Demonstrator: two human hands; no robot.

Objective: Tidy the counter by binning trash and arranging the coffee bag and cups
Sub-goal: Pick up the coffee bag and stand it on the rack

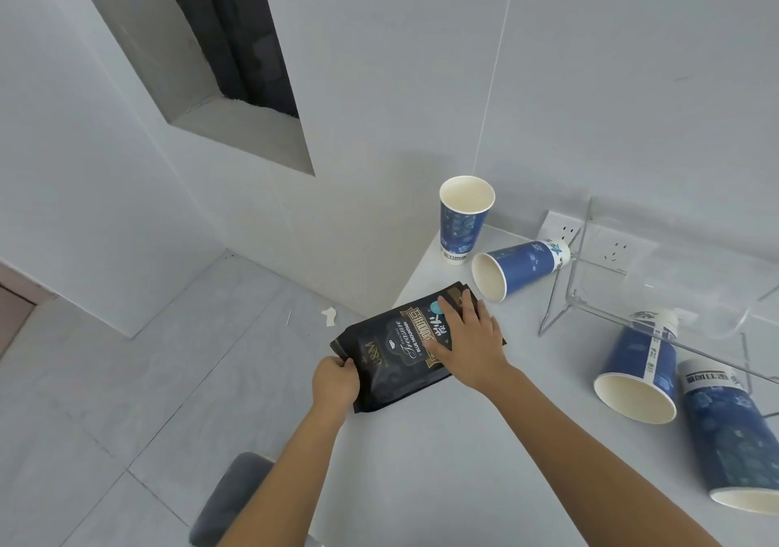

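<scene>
Your left hand (335,382) pinches the coffee bag (400,348) edge at the surface (463,462) corner; your right hand (468,335) lies spread flat on it. One cup (463,217) upright, others tipped.

grey tiled walls (421,61), wall niche (219,61), tiled floor (105,378).

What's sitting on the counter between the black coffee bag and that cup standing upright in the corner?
In the head view, one blue paper cup lies on its side, mouth toward the coffee bag, roughly between the bag and the upright cup. Otherwise the counter there is bare.
</scene>
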